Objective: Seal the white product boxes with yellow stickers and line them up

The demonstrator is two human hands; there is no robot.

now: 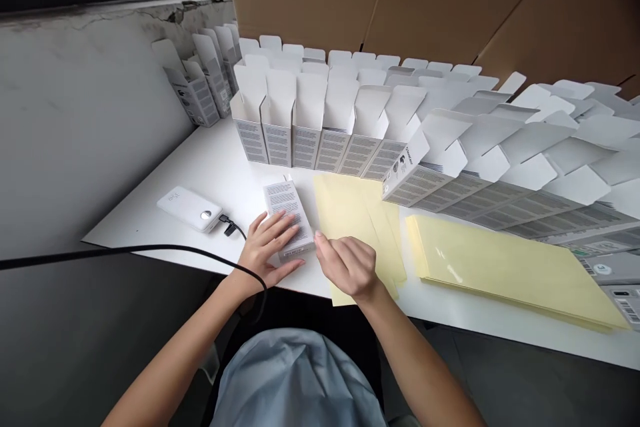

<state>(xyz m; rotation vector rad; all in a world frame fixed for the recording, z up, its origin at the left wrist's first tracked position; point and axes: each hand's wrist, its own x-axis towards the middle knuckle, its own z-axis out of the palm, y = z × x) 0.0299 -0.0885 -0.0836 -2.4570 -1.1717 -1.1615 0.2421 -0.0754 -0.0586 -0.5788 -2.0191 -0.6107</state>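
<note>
A small white carton (286,197) with grey printed text lies flat on the white table in front of me. My left hand (267,243) rests on its left and near part, the fingers stretched out over the printed face and the thumb apart by the near end. At the carton's right near corner is my right hand (347,263), its fingers curled closed with thumb and forefinger pinched together. Whatever the pinch may hold is too small to make out. Loose pale yellow sheets (345,207) lie beside the carton, partly under my right hand.
Rows of upright white cartons (305,140) with raised flaps line the back and right. A thick yellow stack (500,267) lies at the right. A white power bank (187,208) sits left, its black cable (165,248) crossing my left wrist. Brown cardboard (425,7) stands behind.
</note>
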